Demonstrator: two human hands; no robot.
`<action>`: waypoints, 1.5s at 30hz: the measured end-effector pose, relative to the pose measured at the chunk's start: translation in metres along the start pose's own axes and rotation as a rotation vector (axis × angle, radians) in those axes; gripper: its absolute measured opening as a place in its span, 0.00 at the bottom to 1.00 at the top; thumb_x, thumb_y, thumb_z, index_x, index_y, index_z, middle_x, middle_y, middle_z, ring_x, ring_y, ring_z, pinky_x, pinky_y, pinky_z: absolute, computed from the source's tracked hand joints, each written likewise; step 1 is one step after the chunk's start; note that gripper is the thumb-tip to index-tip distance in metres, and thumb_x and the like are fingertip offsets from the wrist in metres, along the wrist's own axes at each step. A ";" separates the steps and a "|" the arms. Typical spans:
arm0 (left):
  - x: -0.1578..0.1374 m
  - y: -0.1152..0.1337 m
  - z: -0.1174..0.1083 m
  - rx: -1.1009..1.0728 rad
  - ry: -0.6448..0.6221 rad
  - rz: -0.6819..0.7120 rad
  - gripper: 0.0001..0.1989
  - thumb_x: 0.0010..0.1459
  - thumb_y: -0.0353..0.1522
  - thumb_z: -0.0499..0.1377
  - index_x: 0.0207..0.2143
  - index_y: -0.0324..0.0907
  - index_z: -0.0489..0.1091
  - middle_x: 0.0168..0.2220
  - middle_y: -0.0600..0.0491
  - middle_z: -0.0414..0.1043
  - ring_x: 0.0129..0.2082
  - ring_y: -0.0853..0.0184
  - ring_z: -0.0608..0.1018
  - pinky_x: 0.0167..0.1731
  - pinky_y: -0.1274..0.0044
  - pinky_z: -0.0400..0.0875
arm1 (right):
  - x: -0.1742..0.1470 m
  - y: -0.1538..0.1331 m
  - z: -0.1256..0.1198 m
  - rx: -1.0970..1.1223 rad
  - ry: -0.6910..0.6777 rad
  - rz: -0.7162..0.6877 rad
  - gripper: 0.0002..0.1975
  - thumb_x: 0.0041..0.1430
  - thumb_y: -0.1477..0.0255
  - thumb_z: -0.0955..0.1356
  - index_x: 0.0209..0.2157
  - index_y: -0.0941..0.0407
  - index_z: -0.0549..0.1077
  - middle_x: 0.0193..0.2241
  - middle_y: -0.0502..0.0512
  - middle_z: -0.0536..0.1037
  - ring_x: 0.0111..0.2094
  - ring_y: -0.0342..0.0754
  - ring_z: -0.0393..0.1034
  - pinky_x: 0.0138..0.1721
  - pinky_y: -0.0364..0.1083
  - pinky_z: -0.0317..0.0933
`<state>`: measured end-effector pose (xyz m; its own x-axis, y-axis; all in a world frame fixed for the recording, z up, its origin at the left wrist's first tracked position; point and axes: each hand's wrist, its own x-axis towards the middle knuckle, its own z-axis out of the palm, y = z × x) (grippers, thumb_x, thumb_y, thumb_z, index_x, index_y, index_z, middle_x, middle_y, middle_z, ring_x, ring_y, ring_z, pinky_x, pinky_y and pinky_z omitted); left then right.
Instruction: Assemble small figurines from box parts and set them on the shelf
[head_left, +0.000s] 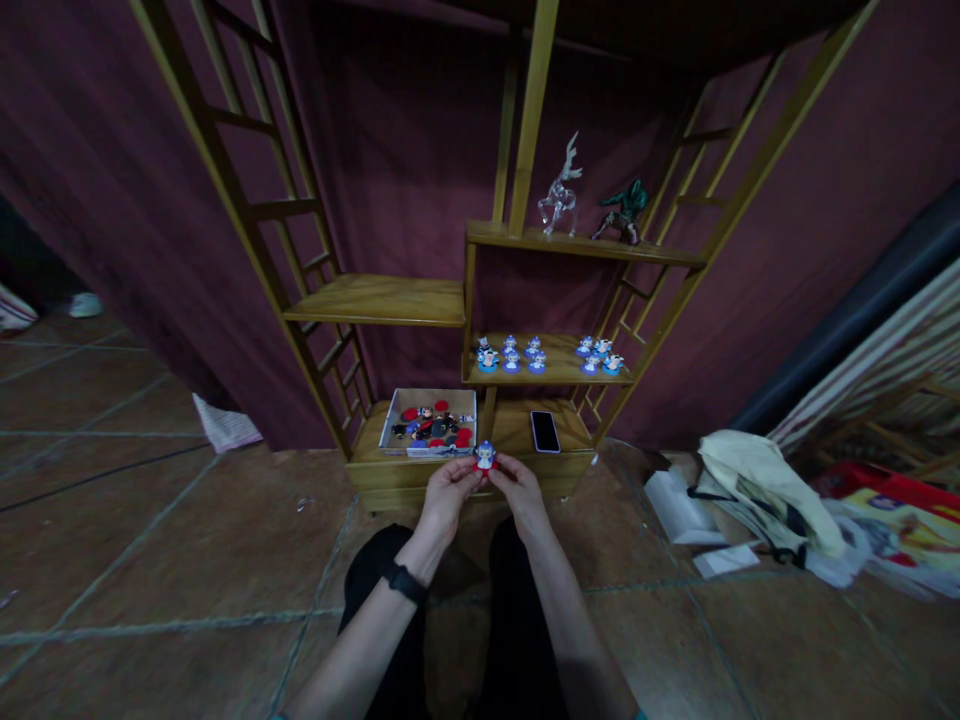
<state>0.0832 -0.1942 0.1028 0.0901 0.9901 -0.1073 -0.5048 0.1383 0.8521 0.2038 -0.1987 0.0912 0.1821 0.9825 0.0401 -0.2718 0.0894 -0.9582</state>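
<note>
Between my two hands is a small blue and white figurine (485, 455) on a red base, held upright in front of the shelf's lowest board. My left hand (448, 488) pinches the base from the left, a dark band around its wrist. From the other side my right hand (519, 487) grips the same base with closed fingers. Just beyond my left hand, an open cardboard box (387, 432) holds dark figures and several red and blue discs. On the middle shelf (555, 368) stand several small blue and white figurines (511, 358) in two groups.
A phone (545, 431) lies on the low board, right of the box. Higher up stand a clear deer figure (560, 190) and a dark green figure (626, 212). White boxes (681, 507) and a pale cloth bag (765, 480) lie on the tiled floor at right.
</note>
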 end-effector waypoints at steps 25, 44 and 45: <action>-0.014 0.000 -0.003 0.716 0.054 0.534 0.13 0.49 0.26 0.57 0.40 0.42 0.69 0.41 0.49 0.70 0.37 0.66 0.74 0.39 0.73 0.69 | -0.019 -0.013 0.020 0.044 -0.112 -0.017 0.16 0.47 0.65 0.67 0.39 0.55 0.74 0.36 0.52 0.78 0.40 0.50 0.70 0.44 0.48 0.62; -0.015 0.011 -0.008 0.368 0.046 0.267 0.18 0.43 0.28 0.62 0.40 0.37 0.70 0.36 0.48 0.75 0.30 0.68 0.76 0.36 0.74 0.70 | -0.023 -0.011 0.028 0.026 -0.044 -0.062 0.17 0.47 0.68 0.67 0.41 0.55 0.73 0.38 0.54 0.77 0.38 0.49 0.70 0.42 0.48 0.64; -0.014 0.012 -0.009 0.308 0.047 0.222 0.17 0.43 0.29 0.63 0.38 0.37 0.70 0.34 0.48 0.75 0.29 0.68 0.76 0.36 0.74 0.70 | -0.022 -0.009 0.027 0.028 -0.026 -0.056 0.17 0.47 0.68 0.67 0.42 0.55 0.73 0.38 0.54 0.77 0.38 0.49 0.70 0.41 0.49 0.65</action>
<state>0.0682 -0.2065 0.1105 -0.0352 0.9961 0.0804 -0.2255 -0.0862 0.9704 0.1770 -0.2172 0.1062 0.1733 0.9797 0.1006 -0.2880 0.1481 -0.9461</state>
